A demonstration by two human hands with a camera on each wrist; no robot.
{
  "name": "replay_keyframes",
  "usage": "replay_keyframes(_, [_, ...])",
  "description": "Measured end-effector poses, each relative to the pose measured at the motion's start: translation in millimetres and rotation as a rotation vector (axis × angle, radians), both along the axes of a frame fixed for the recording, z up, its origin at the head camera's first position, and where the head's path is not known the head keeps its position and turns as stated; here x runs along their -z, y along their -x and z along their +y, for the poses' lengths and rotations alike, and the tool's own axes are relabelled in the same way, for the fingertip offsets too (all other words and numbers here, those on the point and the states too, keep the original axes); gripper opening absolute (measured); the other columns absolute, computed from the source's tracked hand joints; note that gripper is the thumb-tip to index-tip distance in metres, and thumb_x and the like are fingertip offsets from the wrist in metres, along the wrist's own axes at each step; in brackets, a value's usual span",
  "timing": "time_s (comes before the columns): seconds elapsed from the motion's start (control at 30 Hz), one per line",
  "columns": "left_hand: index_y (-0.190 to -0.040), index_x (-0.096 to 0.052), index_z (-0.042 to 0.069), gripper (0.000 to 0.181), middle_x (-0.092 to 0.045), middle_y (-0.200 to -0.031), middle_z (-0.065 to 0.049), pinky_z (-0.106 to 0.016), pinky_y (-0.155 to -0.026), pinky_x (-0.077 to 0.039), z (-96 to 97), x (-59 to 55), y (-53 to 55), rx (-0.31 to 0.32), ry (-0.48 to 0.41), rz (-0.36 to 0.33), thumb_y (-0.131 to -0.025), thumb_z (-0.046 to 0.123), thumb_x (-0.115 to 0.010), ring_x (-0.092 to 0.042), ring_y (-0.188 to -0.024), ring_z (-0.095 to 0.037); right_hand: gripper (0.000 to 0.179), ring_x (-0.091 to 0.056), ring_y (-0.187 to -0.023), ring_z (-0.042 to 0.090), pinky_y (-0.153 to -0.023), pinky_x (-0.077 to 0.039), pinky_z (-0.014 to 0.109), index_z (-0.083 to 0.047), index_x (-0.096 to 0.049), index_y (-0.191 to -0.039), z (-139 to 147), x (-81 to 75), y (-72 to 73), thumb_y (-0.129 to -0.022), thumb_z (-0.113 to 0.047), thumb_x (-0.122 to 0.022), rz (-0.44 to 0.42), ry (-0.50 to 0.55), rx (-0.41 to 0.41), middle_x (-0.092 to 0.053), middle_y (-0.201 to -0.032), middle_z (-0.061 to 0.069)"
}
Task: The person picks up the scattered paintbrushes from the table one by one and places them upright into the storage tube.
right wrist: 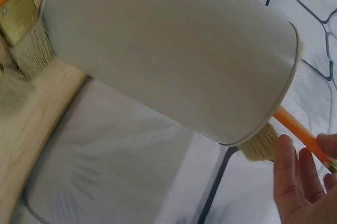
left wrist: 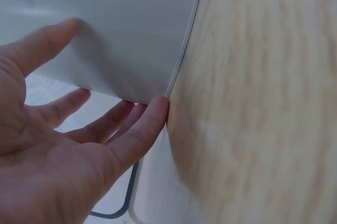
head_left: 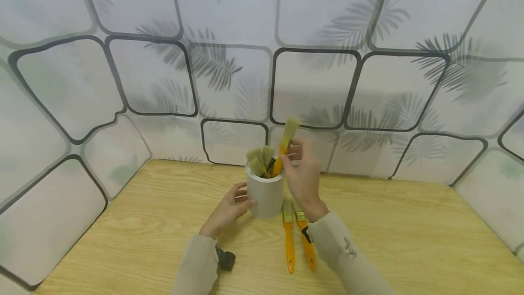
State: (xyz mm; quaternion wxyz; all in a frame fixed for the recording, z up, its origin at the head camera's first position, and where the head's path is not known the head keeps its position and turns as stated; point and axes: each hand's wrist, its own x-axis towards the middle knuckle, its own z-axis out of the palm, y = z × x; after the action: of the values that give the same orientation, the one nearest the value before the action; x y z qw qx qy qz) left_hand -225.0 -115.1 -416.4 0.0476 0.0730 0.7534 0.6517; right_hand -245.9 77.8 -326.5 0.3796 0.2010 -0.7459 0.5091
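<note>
A white cylindrical container (head_left: 265, 197) stands upright on the table, with several paintbrushes (head_left: 257, 159) in it, bristles up. My left hand (head_left: 230, 208) holds its left side low down; in the left wrist view the thumb lies on the wall and the fingers (left wrist: 139, 129) reach round near the base. At the container's right rim, my right hand (head_left: 304, 172) pinches an orange-handled paintbrush (head_left: 285, 142) between thumb and fingers. That brush tilts right, bristles up, its lower handle inside the rim. In the right wrist view its orange handle (right wrist: 297, 129) crosses the container's mouth.
Two more orange-handled paintbrushes (head_left: 289, 245) lie on the wood-grain table (head_left: 135, 231), bristles toward the container, beside my right sleeve. A wall covering (head_left: 237, 81) with leaf and outline patterns rises behind the table. A dark wrist device (head_left: 225, 260) sits by my left cuff.
</note>
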Motion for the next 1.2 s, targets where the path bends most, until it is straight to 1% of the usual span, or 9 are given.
replay_keyframes(0.07, [-0.154, -0.033, 0.0, 0.068, -0.038, -0.149, -0.031, -0.06, -0.104, -0.044, -0.3, 1.4, 0.8, 0.003, 0.001, 0.001, -0.098, 0.018, -0.067, -0.041, -0.136, -0.05, 0.032, -0.07, -0.079, 0.034, -0.062, -0.061, 0.042, 0.007, -0.058, -0.112, 1, -1.7, 0.2, -0.085, 0.009, -0.075, 0.026, -0.051, -0.005, -0.069, -0.095, 0.021])
replay_keyframes(0.13, [-0.154, -0.033, 0.0, 0.068, -0.038, -0.149, -0.031, -0.06, -0.104, -0.044, 0.0, 2.0, 1.1, 0.001, -0.001, -0.002, -0.098, 0.018, -0.068, -0.041, -0.136, -0.05, 0.031, -0.07, -0.08, 0.033, -0.063, -0.061, 0.042, 0.007, -0.06, -0.111, 2, -2.5, 0.0, -0.086, 0.005, -0.077, 0.016, -0.071, -0.011, -0.069, -0.096, 0.021])
replay_keyframes(0.27, [-0.154, -0.033, -0.001, 0.068, -0.038, -0.149, -0.031, -0.061, -0.104, -0.044, 1.1, 1.5, 0.5, 0.004, -0.009, -0.004, -0.098, 0.017, -0.068, -0.041, -0.136, -0.051, 0.028, -0.069, -0.082, 0.032, -0.065, -0.06, 0.043, 0.006, -0.062, -0.112, 10, -3.6, -3.3, -0.088, 0.002, -0.076, -0.019, -0.057, 0.003, -0.068, -0.098, 0.022])
replay_keyframes(0.4, [-0.153, -0.034, -0.001, 0.066, -0.038, -0.149, -0.031, -0.062, -0.104, -0.044, 1.2, 1.1, 0.4, 0.006, -0.014, -0.001, -0.098, 0.015, -0.067, -0.041, -0.136, -0.05, 0.026, -0.068, -0.081, 0.034, -0.067, -0.059, 0.044, 0.007, -0.063, -0.11, 21, -5.4, -5.4, -0.088, 0.006, -0.074, -0.051, -0.044, 0.034, -0.068, -0.097, 0.022])
replay_keyframes(0.53, [-0.153, -0.034, -0.001, 0.066, -0.038, -0.149, -0.031, -0.062, -0.104, -0.043, 0.6, 1.1, 0.8, 0.007, -0.019, -0.002, -0.098, 0.015, -0.067, -0.041, -0.136, -0.05, 0.025, -0.068, -0.082, 0.035, -0.067, -0.057, 0.034, 0.006, -0.062, -0.11, 35, -4.7, -6.4, -0.088, 0.006, -0.074, -0.143, -0.029, 0.052, -0.068, -0.097, 0.022])
replay_keyframes(0.7, [-0.153, -0.034, -0.001, 0.066, -0.038, -0.149, -0.032, -0.062, -0.104, -0.044, 0.3, 1.8, 1.0, 0.006, -0.019, -0.007, -0.098, 0.015, -0.067, -0.04, -0.136, -0.051, 0.022, -0.067, -0.08, 0.033, -0.061, -0.057, 0.023, 0.007, -0.061, -0.109, 49, -2.5, -11.5, -0.09, 0.006, -0.072, -0.277, 0.026, -0.016, -0.066, -0.099, 0.023])
replay_keyframes(0.77, [-0.153, -0.035, -0.002, 0.066, -0.038, -0.148, -0.032, -0.062, -0.103, -0.044, 0.5, 1.8, 0.9, 0.005, -0.021, -0.003, -0.098, 0.014, -0.067, -0.04, -0.136, -0.051, 0.022, -0.067, -0.079, 0.027, -0.059, -0.058, 0.023, 0.007, -0.06, -0.11, 54, -2.1, -14.5, -0.091, 0.005, -0.072, -0.326, 0.046, -0.047, -0.065, -0.1, 0.023])
replay_keyframes(0.93, [-0.153, -0.035, -0.001, 0.066, -0.04, -0.148, -0.031, -0.06, -0.103, -0.046, 1.0, 1.0, -0.1, -0.003, -0.012, -0.002, -0.098, 0.016, -0.068, -0.042, -0.135, -0.05, 0.025, -0.065, -0.075, 0.014, -0.059, -0.059, 0.025, 0.007, -0.059, -0.114, 67, -1.2, -21.0, -0.093, 0.0, -0.072, -0.439, 0.049, -0.073, -0.064, -0.101, 0.022])
replay_keyframes(1.2, [-0.154, -0.035, 0.001, 0.066, -0.04, -0.149, -0.029, -0.059, -0.103, -0.045, 0.8, 0.3, -0.1, -0.007, -0.011, -0.013, -0.098, 0.017, -0.068, -0.042, -0.136, -0.049, 0.027, -0.067, -0.072, 0.014, -0.06, -0.061, 0.031, 0.008, -0.056, -0.117, 84, 7.4, -24.6, -0.095, 0.0, -0.069, -0.602, 0.009, -0.097, -0.063, -0.104, 0.022])
